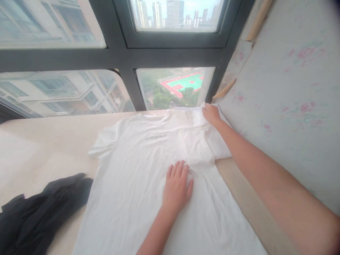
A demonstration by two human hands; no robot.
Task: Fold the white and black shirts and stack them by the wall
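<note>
Here, in the head view, I see a white T-shirt (138, 177) spread front-up on a pale ledge (39, 148) under a dark-framed window (119, 56). The collar lies toward the ledge's far edge, by the glass, and the hem runs off the near edge of the picture. A small dark line of print sits across the chest.

My left hand (177, 186) lies palm-down on the shirt's middle, a little right of centre, the fingers straight and close together with the thumb slightly out, pressing the cloth flat. Wrinkles gather just beyond the fingertips.

My right hand (211, 114) reaches to the far right corner of the ledge, where the shirt's right sleeve and shoulder have been folded over the body. The fingers are curled onto the cloth at the top of that fold; whether they pinch it or only press it, I cannot tell. The forearm crosses the right edge of the ledge, next to a wall (292, 88) with faded pink flower paper.

A black garment (39, 216) lies crumpled at the near left of the ledge, just beside the shirt's left edge.
</note>
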